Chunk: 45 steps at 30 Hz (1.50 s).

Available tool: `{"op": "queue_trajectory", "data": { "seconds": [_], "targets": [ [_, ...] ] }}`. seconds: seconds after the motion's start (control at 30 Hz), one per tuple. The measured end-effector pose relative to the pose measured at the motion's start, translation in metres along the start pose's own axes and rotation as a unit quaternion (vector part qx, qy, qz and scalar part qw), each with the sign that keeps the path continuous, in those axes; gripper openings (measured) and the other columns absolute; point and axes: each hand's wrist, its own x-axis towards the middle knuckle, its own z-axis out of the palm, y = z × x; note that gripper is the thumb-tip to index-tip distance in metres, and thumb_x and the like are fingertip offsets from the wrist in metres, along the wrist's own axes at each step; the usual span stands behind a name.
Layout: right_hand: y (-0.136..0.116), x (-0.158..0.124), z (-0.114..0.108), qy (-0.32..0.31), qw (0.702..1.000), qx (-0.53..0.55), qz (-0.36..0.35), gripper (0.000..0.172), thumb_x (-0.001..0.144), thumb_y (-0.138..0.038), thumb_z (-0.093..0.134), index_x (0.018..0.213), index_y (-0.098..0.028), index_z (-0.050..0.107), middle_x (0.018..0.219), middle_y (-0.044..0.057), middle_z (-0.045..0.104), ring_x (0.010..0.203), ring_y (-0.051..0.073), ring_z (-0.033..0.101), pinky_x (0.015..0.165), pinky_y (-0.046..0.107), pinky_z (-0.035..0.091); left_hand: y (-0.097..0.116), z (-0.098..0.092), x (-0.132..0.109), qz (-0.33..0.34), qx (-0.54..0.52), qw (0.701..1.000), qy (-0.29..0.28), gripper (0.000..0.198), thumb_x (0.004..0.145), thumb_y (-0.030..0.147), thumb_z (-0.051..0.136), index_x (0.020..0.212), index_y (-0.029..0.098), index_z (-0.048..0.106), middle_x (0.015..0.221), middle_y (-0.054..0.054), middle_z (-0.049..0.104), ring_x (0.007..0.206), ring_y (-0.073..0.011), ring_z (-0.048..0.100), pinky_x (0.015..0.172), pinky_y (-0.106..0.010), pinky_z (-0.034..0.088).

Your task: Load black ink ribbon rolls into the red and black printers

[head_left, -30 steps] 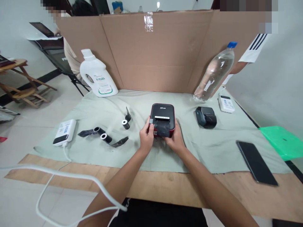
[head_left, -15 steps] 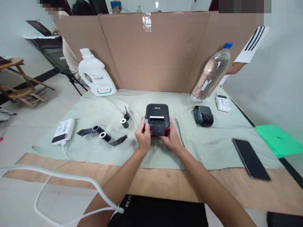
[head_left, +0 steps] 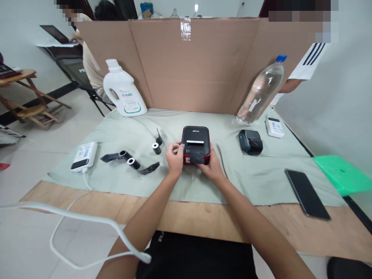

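Observation:
A small black printer with red sides stands on the cloth in front of me, its lid closed. A black strip hangs out of its front slot. My left hand is at the printer's left edge, fingers bent and thumb against the front-left corner. My right hand grips the right side, some fingers hidden behind and under it. Left of the printer lie several small black rolls, among them one roll nearest my left hand and another with its tail loose. A thin dark strip lies to the right.
A cardboard screen stands behind, with a white jug and a water bottle leaning against it. On the right are a second black device and a phone. White power banks have cables. People sit beyond.
The view has shifted slightly. My left hand's fingers have bent and drawn back along the printer's left edge. My right hand keeps its hold, and the printer stays in place.

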Motion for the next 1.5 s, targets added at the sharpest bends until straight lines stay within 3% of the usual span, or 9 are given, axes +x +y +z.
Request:
{"op": "queue_trajectory", "data": {
  "seconds": [0.2, 0.4, 0.73, 0.9, 1.03, 1.27, 1.5],
  "targets": [
    [-0.002, 0.000, 0.000, -0.001, 1.000, -0.003, 0.008, 0.093, 0.085, -0.052, 0.077, 0.159, -0.022, 0.030, 0.146, 0.017, 0.056, 0.128, 0.036, 0.060, 0.110, 0.056, 0.048, 0.013, -0.009, 0.018, -0.017, 0.052, 0.993, -0.101, 0.030, 0.081, 0.024, 0.059, 0.060, 0.022, 0.038, 0.062, 0.004, 0.037, 0.063, -0.0119, 0.041, 0.065, -0.024, 0.037],
    [-0.004, 0.001, -0.001, 0.006, 1.000, -0.010, 0.009, 0.090, 0.084, -0.053, 0.077, 0.156, -0.021, 0.034, 0.143, 0.018, 0.058, 0.128, 0.037, 0.059, 0.109, 0.058, 0.048, 0.027, -0.017, 0.029, -0.088, 0.022, 0.978, -0.188, 0.032, 0.074, 0.030, 0.063, 0.055, 0.021, 0.038, 0.056, 0.006, 0.035, 0.057, -0.0100, 0.032, 0.056, -0.023, 0.028],
    [-0.003, 0.002, -0.001, -0.002, 1.000, -0.008, 0.006, 0.088, 0.085, -0.055, 0.076, 0.155, -0.022, 0.034, 0.142, 0.016, 0.058, 0.126, 0.036, 0.059, 0.108, 0.058, 0.049, 0.040, -0.024, 0.035, -0.219, 0.005, 0.950, -0.223, 0.033, 0.065, 0.035, 0.071, 0.059, 0.021, 0.042, 0.057, 0.006, 0.040, 0.051, -0.0067, 0.034, 0.049, -0.020, 0.024],
    [-0.006, 0.003, -0.002, 0.001, 1.000, -0.005, 0.011, 0.086, 0.083, -0.058, 0.076, 0.153, -0.023, 0.040, 0.141, 0.016, 0.059, 0.128, 0.038, 0.058, 0.108, 0.059, 0.049, 0.045, -0.026, 0.040, -0.268, 0.011, 0.931, -0.247, 0.037, 0.062, 0.036, 0.075, 0.061, 0.021, 0.041, 0.058, 0.006, 0.039, 0.048, -0.0056, 0.028, 0.047, -0.022, 0.014],
    [-0.007, 0.003, -0.002, -0.005, 1.000, 0.012, 0.008, 0.085, 0.084, -0.055, 0.077, 0.153, -0.022, 0.039, 0.141, 0.017, 0.059, 0.125, 0.036, 0.059, 0.108, 0.057, 0.049, 0.044, -0.027, 0.043, -0.283, 0.008, 0.924, -0.257, 0.038, 0.063, 0.035, 0.077, 0.062, 0.022, 0.042, 0.056, 0.008, 0.032, 0.046, -0.0055, 0.024, 0.047, -0.024, 0.008],
    [-0.005, 0.003, -0.002, -0.005, 1.000, 0.010, 0.006, 0.089, 0.084, -0.056, 0.077, 0.155, -0.021, 0.035, 0.144, 0.017, 0.057, 0.128, 0.036, 0.058, 0.110, 0.056, 0.049, 0.046, -0.026, 0.041, -0.282, 0.016, 0.928, -0.242, 0.034, 0.062, 0.033, 0.076, 0.063, 0.021, 0.044, 0.059, 0.006, 0.038, 0.046, -0.0049, 0.028, 0.045, -0.022, 0.009],
    [-0.005, 0.002, -0.002, -0.011, 1.000, 0.011, 0.010, 0.090, 0.084, -0.057, 0.076, 0.156, -0.022, 0.034, 0.145, 0.017, 0.056, 0.130, 0.036, 0.057, 0.109, 0.055, 0.049, 0.049, -0.026, 0.043, -0.278, 0.020, 0.921, -0.271, 0.037, 0.067, 0.033, 0.074, 0.063, 0.021, 0.038, 0.055, 0.009, 0.031, 0.041, -0.0030, 0.021, 0.044, -0.022, 0.005]
  ]
}}
